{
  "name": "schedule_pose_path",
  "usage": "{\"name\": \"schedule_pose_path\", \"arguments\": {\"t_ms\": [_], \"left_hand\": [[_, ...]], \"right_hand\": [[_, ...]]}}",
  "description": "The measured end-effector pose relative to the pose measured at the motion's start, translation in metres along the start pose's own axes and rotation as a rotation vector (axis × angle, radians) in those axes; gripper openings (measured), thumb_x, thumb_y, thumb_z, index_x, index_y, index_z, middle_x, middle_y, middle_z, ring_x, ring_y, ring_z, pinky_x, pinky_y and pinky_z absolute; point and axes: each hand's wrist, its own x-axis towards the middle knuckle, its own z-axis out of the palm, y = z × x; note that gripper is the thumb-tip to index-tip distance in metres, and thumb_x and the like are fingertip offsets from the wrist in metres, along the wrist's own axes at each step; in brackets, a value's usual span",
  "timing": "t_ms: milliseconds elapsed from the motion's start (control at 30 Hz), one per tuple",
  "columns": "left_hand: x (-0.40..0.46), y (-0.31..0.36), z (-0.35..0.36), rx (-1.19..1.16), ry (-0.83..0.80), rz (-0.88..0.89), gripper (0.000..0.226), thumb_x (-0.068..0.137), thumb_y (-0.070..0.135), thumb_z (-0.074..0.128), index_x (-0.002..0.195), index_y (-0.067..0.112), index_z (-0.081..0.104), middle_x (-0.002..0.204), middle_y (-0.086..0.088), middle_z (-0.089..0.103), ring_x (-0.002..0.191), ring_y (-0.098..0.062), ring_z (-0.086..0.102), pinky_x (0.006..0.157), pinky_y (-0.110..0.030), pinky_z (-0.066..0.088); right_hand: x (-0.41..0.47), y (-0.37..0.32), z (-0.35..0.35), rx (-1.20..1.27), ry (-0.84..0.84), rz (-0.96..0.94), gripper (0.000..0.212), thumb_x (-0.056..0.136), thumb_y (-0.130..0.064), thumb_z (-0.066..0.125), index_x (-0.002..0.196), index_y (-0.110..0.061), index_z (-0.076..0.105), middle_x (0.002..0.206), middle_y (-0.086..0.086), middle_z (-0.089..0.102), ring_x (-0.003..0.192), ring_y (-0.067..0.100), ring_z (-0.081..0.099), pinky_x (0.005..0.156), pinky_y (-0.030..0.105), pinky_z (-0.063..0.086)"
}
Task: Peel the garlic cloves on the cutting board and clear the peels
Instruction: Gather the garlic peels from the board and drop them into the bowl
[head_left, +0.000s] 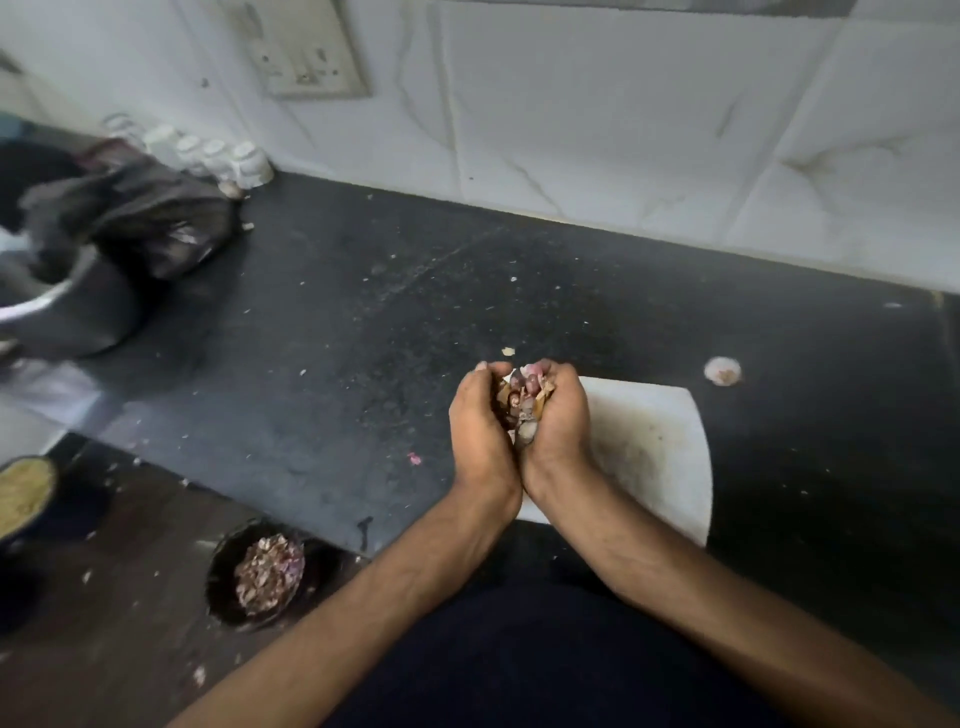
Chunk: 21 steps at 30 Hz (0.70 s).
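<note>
My left hand (480, 426) and my right hand (558, 415) are cupped together, side against side, above the left edge of the white cutting board (654, 447). Between the curled fingers they hold a heap of pinkish and brown garlic peels (524, 397). The board's visible surface is stained, with no cloves showing on it. Down at the lower left, below the counter edge, a dark bin (228, 582) holds more peels (267, 571).
Peel scraps are scattered over the black counter (363, 322). A crumpled dark bag (135, 218) and a pot (67, 306) sit at the left, white cups (249, 163) by the wall. A small round lid (722, 370) lies right of the board.
</note>
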Motion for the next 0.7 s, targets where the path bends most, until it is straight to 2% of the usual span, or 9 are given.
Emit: {"name": "schedule_pose_path", "arguments": {"t_ms": [67, 133, 167, 233, 300, 400, 500, 600, 700], "left_hand": [[-0.001, 0.009, -0.014, 0.079, 0.058, 0.115, 0.035, 0.1, 0.043, 0.061, 0.09, 0.009, 0.064, 0.083, -0.008, 0.066, 0.081, -0.02, 0.064, 0.078, -0.036, 0.055], [-0.002, 0.015, -0.029, 0.153, 0.089, 0.22, 0.04, 0.101, 0.042, 0.063, 0.09, 0.004, 0.059, 0.079, -0.006, 0.065, 0.076, -0.018, 0.064, 0.075, -0.04, 0.054], [-0.002, 0.02, -0.04, 0.177, 0.113, 0.249, 0.04, 0.1, 0.04, 0.065, 0.093, 0.001, 0.057, 0.081, -0.009, 0.066, 0.078, -0.02, 0.065, 0.078, -0.045, 0.055], [-0.002, 0.027, -0.061, 0.158, 0.166, 0.269, 0.036, 0.1, 0.034, 0.067, 0.1, 0.0, 0.056, 0.086, -0.013, 0.067, 0.082, -0.025, 0.065, 0.082, -0.046, 0.057], [-0.003, 0.034, -0.081, 0.122, 0.221, 0.287, 0.028, 0.101, 0.027, 0.065, 0.101, 0.001, 0.057, 0.087, -0.011, 0.067, 0.082, -0.024, 0.065, 0.081, -0.043, 0.056], [-0.003, 0.045, -0.115, 0.081, 0.322, 0.337, 0.024, 0.101, 0.023, 0.065, 0.103, 0.001, 0.058, 0.087, -0.012, 0.068, 0.081, -0.026, 0.065, 0.079, -0.042, 0.056], [0.0, 0.055, -0.153, 0.023, 0.432, 0.348, 0.022, 0.102, 0.024, 0.063, 0.104, 0.003, 0.062, 0.092, -0.02, 0.07, 0.082, -0.029, 0.068, 0.079, -0.042, 0.059], [0.001, 0.071, -0.194, -0.13, 0.554, 0.343, 0.023, 0.105, 0.02, 0.053, 0.098, 0.003, 0.068, 0.094, -0.022, 0.071, 0.088, -0.027, 0.068, 0.085, -0.041, 0.057], [0.001, 0.088, -0.235, -0.351, 0.624, 0.295, 0.032, 0.109, 0.019, 0.045, 0.094, 0.005, 0.069, 0.095, -0.021, 0.072, 0.093, -0.033, 0.069, 0.088, -0.041, 0.059]], "right_hand": [[-0.003, 0.018, 0.015, -0.21, 0.003, -0.031, 0.027, 0.081, -0.021, 0.048, 0.055, -0.013, 0.054, 0.059, 0.009, 0.059, 0.054, 0.025, 0.06, 0.052, 0.033, 0.054], [-0.002, 0.037, 0.024, -0.456, -0.072, -0.116, 0.029, 0.071, -0.035, 0.052, 0.057, -0.01, 0.055, 0.063, 0.016, 0.057, 0.06, 0.031, 0.056, 0.061, 0.051, 0.055], [-0.002, 0.047, 0.03, -0.591, -0.116, -0.159, 0.033, 0.071, -0.04, 0.05, 0.06, -0.01, 0.059, 0.066, 0.015, 0.061, 0.065, 0.034, 0.059, 0.068, 0.051, 0.053], [-0.003, 0.068, 0.04, -0.801, -0.182, -0.215, 0.033, 0.086, -0.034, 0.047, 0.064, -0.017, 0.065, 0.063, -0.002, 0.066, 0.068, 0.018, 0.066, 0.072, 0.041, 0.048], [-0.005, 0.086, 0.049, -0.82, -0.203, -0.212, 0.037, 0.095, -0.025, 0.047, 0.063, -0.017, 0.063, 0.061, -0.006, 0.065, 0.065, 0.007, 0.064, 0.066, 0.036, 0.049], [-0.011, 0.127, 0.064, -0.809, -0.263, -0.141, 0.044, 0.098, -0.039, 0.051, 0.062, -0.021, 0.068, 0.066, -0.003, 0.069, 0.069, 0.013, 0.069, 0.064, 0.032, 0.054], [-0.022, 0.167, 0.08, -0.778, -0.382, -0.062, 0.045, 0.108, -0.033, 0.049, 0.068, -0.017, 0.066, 0.066, -0.002, 0.062, 0.064, 0.007, 0.06, 0.06, 0.019, 0.048], [-0.031, 0.201, 0.098, -0.68, -0.38, 0.067, 0.034, 0.107, -0.026, 0.052, 0.077, -0.011, 0.063, 0.071, 0.006, 0.066, 0.067, 0.014, 0.064, 0.062, 0.024, 0.053], [-0.04, 0.238, 0.119, -0.608, -0.361, 0.212, 0.017, 0.106, -0.016, 0.052, 0.096, -0.007, 0.063, 0.092, 0.022, 0.07, 0.084, 0.031, 0.07, 0.072, 0.035, 0.061]]}}
